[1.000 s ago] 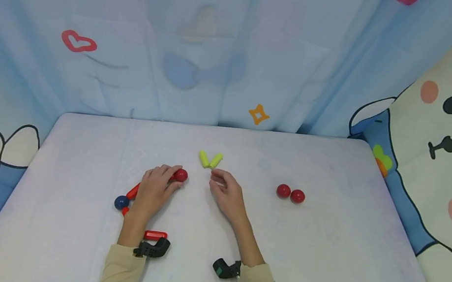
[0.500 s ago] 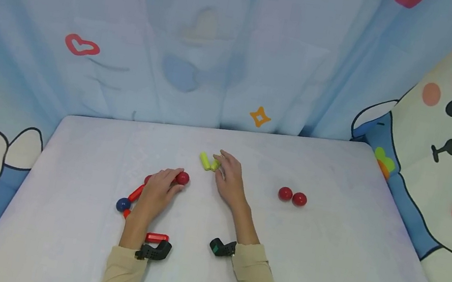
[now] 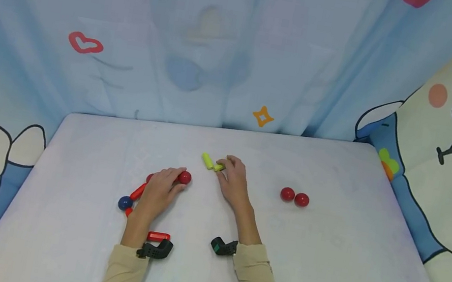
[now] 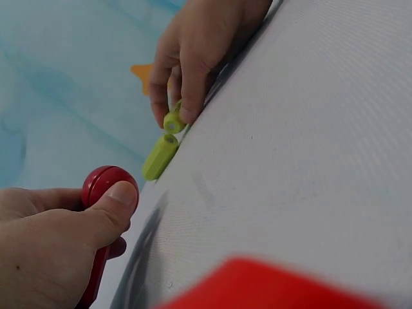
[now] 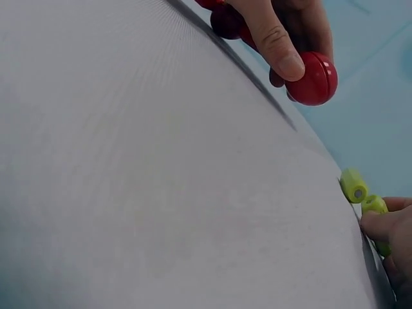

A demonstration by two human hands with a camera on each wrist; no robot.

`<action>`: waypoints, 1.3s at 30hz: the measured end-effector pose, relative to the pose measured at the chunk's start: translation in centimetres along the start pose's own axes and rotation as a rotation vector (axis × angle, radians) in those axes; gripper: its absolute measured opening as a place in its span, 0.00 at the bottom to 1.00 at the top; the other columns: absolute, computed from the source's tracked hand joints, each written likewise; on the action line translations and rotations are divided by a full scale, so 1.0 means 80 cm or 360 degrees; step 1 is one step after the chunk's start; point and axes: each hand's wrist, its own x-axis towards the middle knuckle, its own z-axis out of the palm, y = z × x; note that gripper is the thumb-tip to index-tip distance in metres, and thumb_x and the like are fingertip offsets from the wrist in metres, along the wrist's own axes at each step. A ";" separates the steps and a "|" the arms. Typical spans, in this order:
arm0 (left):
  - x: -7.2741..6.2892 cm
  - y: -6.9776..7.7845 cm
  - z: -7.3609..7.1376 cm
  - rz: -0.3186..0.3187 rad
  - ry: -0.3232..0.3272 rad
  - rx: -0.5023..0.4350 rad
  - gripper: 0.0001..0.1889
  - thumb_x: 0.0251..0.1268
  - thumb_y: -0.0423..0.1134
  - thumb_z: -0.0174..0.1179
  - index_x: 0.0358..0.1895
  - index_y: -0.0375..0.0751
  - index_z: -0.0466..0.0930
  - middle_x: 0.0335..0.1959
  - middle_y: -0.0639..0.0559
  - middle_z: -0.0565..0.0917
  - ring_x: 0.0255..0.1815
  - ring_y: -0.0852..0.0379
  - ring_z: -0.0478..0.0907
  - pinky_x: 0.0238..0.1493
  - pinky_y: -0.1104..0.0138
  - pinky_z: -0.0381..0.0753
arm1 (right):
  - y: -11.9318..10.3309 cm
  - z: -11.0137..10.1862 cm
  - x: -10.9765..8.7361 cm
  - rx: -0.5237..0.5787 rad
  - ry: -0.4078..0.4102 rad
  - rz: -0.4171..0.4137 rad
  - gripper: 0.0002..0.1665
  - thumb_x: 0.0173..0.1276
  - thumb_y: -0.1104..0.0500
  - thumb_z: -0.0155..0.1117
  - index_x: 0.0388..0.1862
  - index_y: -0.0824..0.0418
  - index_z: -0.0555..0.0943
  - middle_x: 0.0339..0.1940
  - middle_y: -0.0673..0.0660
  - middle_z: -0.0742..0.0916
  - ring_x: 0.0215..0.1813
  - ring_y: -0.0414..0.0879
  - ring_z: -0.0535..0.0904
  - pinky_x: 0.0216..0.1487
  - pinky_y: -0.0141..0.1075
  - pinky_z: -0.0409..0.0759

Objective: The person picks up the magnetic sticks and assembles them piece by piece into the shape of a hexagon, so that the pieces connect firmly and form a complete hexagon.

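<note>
My left hand [image 3: 158, 193] holds a red ball [image 3: 185, 177] between thumb and fingers; in the left wrist view a red rod [image 4: 95, 278] runs down from that ball. It belongs to a bent chain of magnetic-looking pieces, with another red rod [image 3: 138, 191] and a blue ball [image 3: 125, 203] left of the hand. Part of the chain is hidden under the hand. Farther back, my right hand [image 3: 234, 185] pinches a yellow-green rod [image 5: 373, 205] by thumb and fingertips. End to end with it lies a second yellow-green rod [image 3: 207, 161], angled away to the left.
Two red balls [image 3: 287, 194] sit side by side on the right of the white-covered table [image 3: 321, 267]. A loose-looking red rod [image 3: 158, 237] lies beside the left wrist. Behind the table's far edge hangs a blue printed curtain [image 3: 201, 77].
My right hand has moved forward to the right-hand yellow-green rod and taken hold of it, and that rod has turned flatter. The left hand keeps its hold on the red ball.
</note>
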 end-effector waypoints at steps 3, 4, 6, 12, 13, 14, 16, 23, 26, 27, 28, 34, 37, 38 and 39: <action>0.000 0.000 0.001 -0.0010 -0.0015 0.0006 0.28 0.64 0.43 0.64 0.66 0.46 0.71 0.57 0.48 0.82 0.58 0.50 0.77 0.63 0.53 0.76 | 0.001 0.001 -0.006 0.0127 0.0040 0.0025 0.16 0.71 0.57 0.60 0.56 0.58 0.77 0.60 0.60 0.78 0.65 0.55 0.73 0.67 0.48 0.72; 0.000 0.000 0.001 -0.0015 -0.0021 0.0008 0.28 0.64 0.44 0.64 0.67 0.46 0.70 0.57 0.48 0.81 0.59 0.50 0.77 0.63 0.53 0.76 | 0.000 0.000 -0.009 0.0196 0.0070 0.0034 0.17 0.71 0.56 0.59 0.56 0.58 0.77 0.58 0.59 0.80 0.62 0.53 0.75 0.65 0.47 0.75; 0.001 -0.001 0.002 -0.0016 -0.0026 0.0008 0.28 0.64 0.44 0.64 0.67 0.46 0.70 0.58 0.48 0.81 0.59 0.50 0.77 0.64 0.52 0.75 | -0.002 0.000 -0.016 0.0334 0.0149 0.0064 0.18 0.72 0.54 0.59 0.57 0.57 0.78 0.53 0.57 0.82 0.54 0.49 0.78 0.56 0.41 0.79; 0.003 -0.002 0.002 -0.0020 -0.0029 0.0020 0.28 0.64 0.45 0.63 0.68 0.47 0.69 0.58 0.48 0.81 0.60 0.50 0.77 0.65 0.53 0.75 | -0.015 0.002 -0.037 0.0625 0.0170 0.0080 0.17 0.69 0.52 0.62 0.55 0.53 0.82 0.46 0.55 0.83 0.42 0.41 0.75 0.39 0.26 0.76; 0.003 -0.002 0.002 -0.0019 -0.0028 0.0020 0.28 0.64 0.45 0.63 0.68 0.47 0.69 0.59 0.48 0.81 0.60 0.50 0.77 0.65 0.53 0.75 | -0.017 0.004 -0.038 0.0637 0.0136 0.0062 0.17 0.69 0.53 0.63 0.55 0.53 0.82 0.47 0.55 0.83 0.42 0.40 0.75 0.39 0.25 0.76; 0.003 -0.002 0.002 -0.0018 -0.0032 0.0020 0.29 0.65 0.45 0.63 0.68 0.47 0.69 0.59 0.48 0.81 0.60 0.50 0.77 0.65 0.53 0.74 | -0.018 0.005 -0.039 0.0640 0.0098 0.0047 0.17 0.69 0.53 0.63 0.54 0.52 0.83 0.47 0.55 0.83 0.42 0.40 0.75 0.39 0.24 0.75; 0.004 -0.002 0.001 -0.0014 -0.0042 0.0022 0.29 0.65 0.45 0.63 0.68 0.47 0.68 0.59 0.48 0.80 0.61 0.50 0.76 0.66 0.52 0.74 | -0.020 0.007 -0.039 0.0628 0.0049 0.0012 0.17 0.68 0.53 0.64 0.54 0.52 0.83 0.48 0.55 0.83 0.41 0.40 0.74 0.38 0.25 0.75; 0.003 -0.002 0.002 -0.0021 -0.0053 0.0015 0.29 0.65 0.45 0.62 0.68 0.47 0.68 0.59 0.48 0.80 0.60 0.50 0.76 0.65 0.52 0.74 | -0.021 0.011 -0.040 0.0564 -0.0089 -0.0018 0.17 0.68 0.54 0.64 0.55 0.53 0.82 0.49 0.53 0.83 0.41 0.40 0.74 0.39 0.24 0.75; 0.002 -0.001 0.003 -0.0020 -0.0046 0.0012 0.29 0.65 0.45 0.63 0.68 0.46 0.68 0.59 0.48 0.80 0.60 0.50 0.76 0.65 0.52 0.74 | -0.021 0.011 -0.042 0.0538 -0.0133 -0.0038 0.17 0.68 0.55 0.64 0.55 0.54 0.82 0.49 0.53 0.83 0.40 0.40 0.75 0.39 0.25 0.76; 0.002 -0.001 0.003 -0.0018 -0.0042 0.0011 0.29 0.65 0.45 0.63 0.68 0.46 0.69 0.59 0.48 0.81 0.60 0.49 0.76 0.65 0.52 0.74 | -0.022 0.011 -0.042 0.0530 -0.0140 -0.0044 0.17 0.68 0.55 0.64 0.55 0.54 0.82 0.49 0.53 0.83 0.40 0.40 0.75 0.40 0.25 0.76; 0.002 0.000 0.003 -0.0015 -0.0039 0.0010 0.29 0.65 0.45 0.63 0.68 0.46 0.69 0.59 0.48 0.81 0.60 0.49 0.76 0.65 0.52 0.74 | -0.023 0.010 -0.042 0.0522 -0.0147 -0.0050 0.17 0.68 0.56 0.64 0.55 0.55 0.83 0.50 0.53 0.84 0.41 0.41 0.75 0.40 0.25 0.77; 0.001 0.000 0.002 0.0000 -0.0035 0.0009 0.29 0.65 0.45 0.62 0.69 0.47 0.69 0.59 0.48 0.81 0.59 0.49 0.77 0.66 0.52 0.74 | -0.024 0.009 -0.043 0.0445 -0.0192 -0.0107 0.17 0.68 0.56 0.63 0.55 0.56 0.83 0.51 0.54 0.85 0.41 0.41 0.76 0.41 0.26 0.77; 0.001 0.000 0.001 0.0006 -0.0037 0.0011 0.29 0.65 0.45 0.62 0.69 0.47 0.68 0.59 0.48 0.81 0.60 0.49 0.77 0.65 0.52 0.74 | -0.022 0.011 -0.043 0.0420 -0.0195 -0.0155 0.17 0.68 0.55 0.64 0.55 0.57 0.83 0.49 0.55 0.86 0.40 0.40 0.76 0.41 0.25 0.77; 0.001 -0.001 0.001 0.0010 -0.0036 0.0013 0.29 0.66 0.45 0.62 0.69 0.47 0.68 0.59 0.48 0.81 0.60 0.49 0.77 0.65 0.52 0.74 | -0.022 0.011 -0.042 0.0414 -0.0194 -0.0172 0.17 0.68 0.55 0.64 0.55 0.57 0.83 0.49 0.55 0.86 0.40 0.40 0.76 0.40 0.25 0.78; 0.001 -0.001 0.001 0.0014 -0.0033 0.0018 0.28 0.66 0.45 0.62 0.68 0.46 0.69 0.59 0.48 0.81 0.60 0.49 0.77 0.65 0.52 0.74 | -0.021 0.011 -0.042 0.0411 -0.0192 -0.0188 0.17 0.68 0.55 0.64 0.55 0.57 0.83 0.49 0.55 0.87 0.40 0.40 0.76 0.40 0.25 0.78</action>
